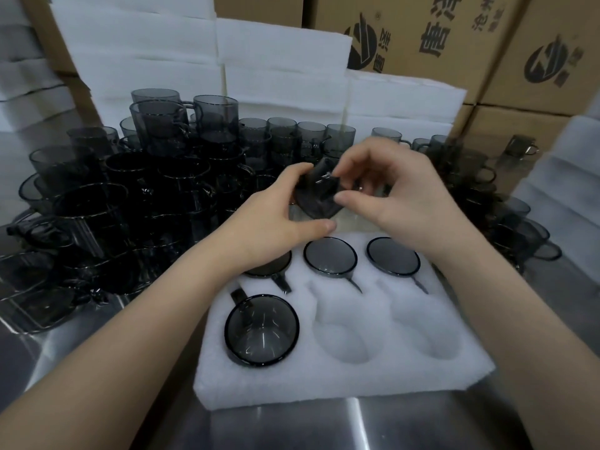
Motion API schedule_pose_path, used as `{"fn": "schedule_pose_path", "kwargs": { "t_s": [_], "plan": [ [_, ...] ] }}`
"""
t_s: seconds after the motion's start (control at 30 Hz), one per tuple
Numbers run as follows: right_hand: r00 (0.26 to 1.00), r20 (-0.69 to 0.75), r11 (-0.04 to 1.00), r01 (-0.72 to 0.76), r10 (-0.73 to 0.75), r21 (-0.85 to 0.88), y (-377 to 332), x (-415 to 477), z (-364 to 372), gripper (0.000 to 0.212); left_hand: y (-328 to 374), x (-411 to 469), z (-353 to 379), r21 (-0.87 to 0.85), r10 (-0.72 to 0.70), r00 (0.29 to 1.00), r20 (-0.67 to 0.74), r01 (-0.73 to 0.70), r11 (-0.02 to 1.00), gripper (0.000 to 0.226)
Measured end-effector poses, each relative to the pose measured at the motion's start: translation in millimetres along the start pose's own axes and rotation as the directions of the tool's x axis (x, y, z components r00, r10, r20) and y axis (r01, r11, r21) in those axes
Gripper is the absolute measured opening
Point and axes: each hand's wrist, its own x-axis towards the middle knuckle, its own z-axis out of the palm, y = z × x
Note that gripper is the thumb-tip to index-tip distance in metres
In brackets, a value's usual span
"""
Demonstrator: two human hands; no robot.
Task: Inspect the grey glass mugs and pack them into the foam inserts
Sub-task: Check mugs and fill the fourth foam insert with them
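Here, the left hand [282, 207] and right hand [393, 186] both grip one tilted grey glass mug [316, 198] above the far edge of the white moulded foam insert [357, 384], four of whose pockets hold mugs [261, 329]

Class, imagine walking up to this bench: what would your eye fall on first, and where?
Both hands at the centre: the left hand and right hand hold a tilted grey mug above the white foam insert. Four of its pockets hold packed mugs; the near middle and near right ones are empty. A heap of mugs crowds the left.
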Motion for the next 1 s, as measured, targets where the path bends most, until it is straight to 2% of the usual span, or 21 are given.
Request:
{"fn": "schedule_pose_path", "kwargs": {
  "t_s": [0.13,0.2,0.27,0.37,0.47,0.53,0.83,1.0],
  "plan": [
    [0.996,-0.044,0.992,0.08,-0.076,0.094,-5,-2,13,0.029,1,-1,-4,-0.047,0.027,0.995,-0.092,-0.031,0.998,0.04],
    [0.993,-0.089,0.996,0.08,-0.077,0.036,-2,-2,14,0.032,1,-2,-5,-0.119,0.011,0.992,-0.125,-0.026,0.993,0.041],
    [0.995,-0.099,1.0,0.004,-0.006,-0.017,4,-1,14,0.04,0,-2,-5,-0.165,-0.003,0.99,-0.144,-0.021,0.986,0.043],
    [0.995,-0.001,0.994,-0.1,0.1,-0.046,10,-2,21,0.049,-1,-2,-6,-0.158,-0.012,0.988,-0.157,-0.013,0.987,0.045],
    [0.985,0.114,0.99,-0.12,0.129,-0.077,12,-2,25,0.054,-3,0,-5,-0.182,-0.037,0.99,-0.134,0.012,0.983,0.047],
    [0.981,0.14,0.99,-0.128,0.136,-0.067,12,-2,25,0.057,-3,1,-5,-0.187,-0.036,0.994,-0.103,0.016,0.982,0.047],
    [0.97,0.229,0.997,-0.081,0.079,0.001,15,-3,21,0.065,-2,1,-6,-0.138,-0.036,0.998,-0.054,0.029,0.99,0.044],
    [0.988,0.148,0.999,0.052,-0.05,-0.006,15,-4,21,0.058,0,0,-6,-0.126,-0.036,0.996,-0.077,0.027,0.992,0.044]
  ]
}}
